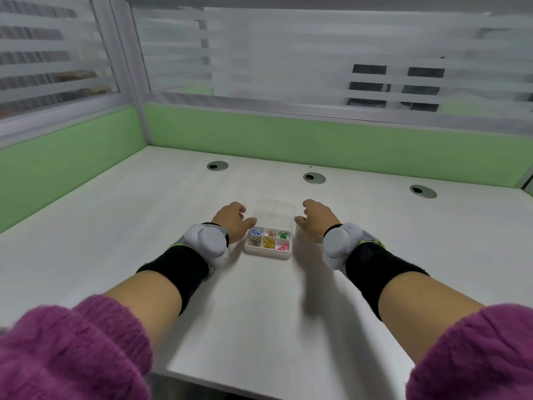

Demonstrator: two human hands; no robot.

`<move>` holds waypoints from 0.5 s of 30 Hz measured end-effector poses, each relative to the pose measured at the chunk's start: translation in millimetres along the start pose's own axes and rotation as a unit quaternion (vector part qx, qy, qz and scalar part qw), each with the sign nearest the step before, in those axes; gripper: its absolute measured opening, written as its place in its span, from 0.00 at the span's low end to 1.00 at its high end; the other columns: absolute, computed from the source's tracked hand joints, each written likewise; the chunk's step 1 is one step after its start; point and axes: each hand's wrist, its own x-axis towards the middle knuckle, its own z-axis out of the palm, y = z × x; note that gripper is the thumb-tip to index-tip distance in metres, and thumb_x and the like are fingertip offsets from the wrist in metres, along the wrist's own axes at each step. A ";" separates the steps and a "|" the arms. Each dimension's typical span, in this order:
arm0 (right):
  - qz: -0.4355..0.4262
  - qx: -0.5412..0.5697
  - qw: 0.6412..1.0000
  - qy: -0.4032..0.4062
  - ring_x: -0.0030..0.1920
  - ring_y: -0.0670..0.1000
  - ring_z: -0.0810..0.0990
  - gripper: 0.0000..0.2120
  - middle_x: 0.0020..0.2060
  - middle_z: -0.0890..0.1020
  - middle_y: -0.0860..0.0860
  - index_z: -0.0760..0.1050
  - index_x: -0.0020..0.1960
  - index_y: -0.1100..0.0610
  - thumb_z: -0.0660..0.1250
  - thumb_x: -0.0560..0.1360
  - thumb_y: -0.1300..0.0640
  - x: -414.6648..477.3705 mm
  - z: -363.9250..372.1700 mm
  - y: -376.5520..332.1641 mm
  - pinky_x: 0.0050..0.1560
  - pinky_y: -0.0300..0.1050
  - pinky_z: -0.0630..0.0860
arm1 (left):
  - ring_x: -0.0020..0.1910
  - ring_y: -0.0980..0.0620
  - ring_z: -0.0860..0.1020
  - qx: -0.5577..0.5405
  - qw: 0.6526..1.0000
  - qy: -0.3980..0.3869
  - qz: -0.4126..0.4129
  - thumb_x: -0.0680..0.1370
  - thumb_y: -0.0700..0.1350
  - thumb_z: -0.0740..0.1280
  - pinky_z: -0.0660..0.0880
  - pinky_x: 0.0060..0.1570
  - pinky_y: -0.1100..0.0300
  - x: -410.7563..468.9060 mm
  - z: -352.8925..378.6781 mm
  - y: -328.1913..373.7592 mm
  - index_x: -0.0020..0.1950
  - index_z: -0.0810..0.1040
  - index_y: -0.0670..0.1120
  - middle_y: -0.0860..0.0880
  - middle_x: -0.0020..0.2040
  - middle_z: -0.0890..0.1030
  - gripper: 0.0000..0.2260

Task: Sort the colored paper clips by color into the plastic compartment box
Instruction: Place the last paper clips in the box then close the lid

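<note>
- From my seat, the plastic compartment box (267, 253) sits on the white desk (259, 313) at the middle, with its clear lid (275, 210) swung open toward the far side.
- All six cells look filled by colour. The far row holds blue clips (256, 232), red clips (271, 234) and green clips (283, 235). The near row holds silver clips (254, 241), yellow clips (268, 243) and pink clips (283, 247). I see no loose clips on the desk, so I judge the sorting done or nearly so.
- My left hand (233, 223) flanks the box on the left and my right hand (315, 219) on the right. Both have loosely curled fingers and pinch nothing. Each thumb is just beside the lid's edge; I cannot tell whether either touches it.
- Risk: the box looks light, so a nudge from either thumb could slide or tip it. The dividers are low, and clips could hop into a neighbouring cell and mix the colours.
- Risk: if I close the lid from one side only, it could twist or snap down hard and jolt the clips.
- Risk: a clip standing proud of its cell could keep the lid from seating. At this size I cannot tell whether any does.
- Risk: the bulky wrist units (206, 241) hang low, and the left one is near the box's left wall, so pulling my arms back carelessly could clip it.
</note>
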 end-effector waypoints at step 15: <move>-0.059 0.100 0.992 0.049 0.63 0.59 0.74 0.19 0.61 0.79 0.58 0.69 0.68 0.62 0.58 0.80 0.55 7.3 -2.5 -8.0 0.60 0.46 0.70 | 0.60 0.44 0.78 -0.087 0.995 0.018 0.040 0.79 0.55 0.60 0.71 0.61 0.53 14.8 -7.8 5.2 0.64 0.74 0.42 0.43 0.61 0.79 0.20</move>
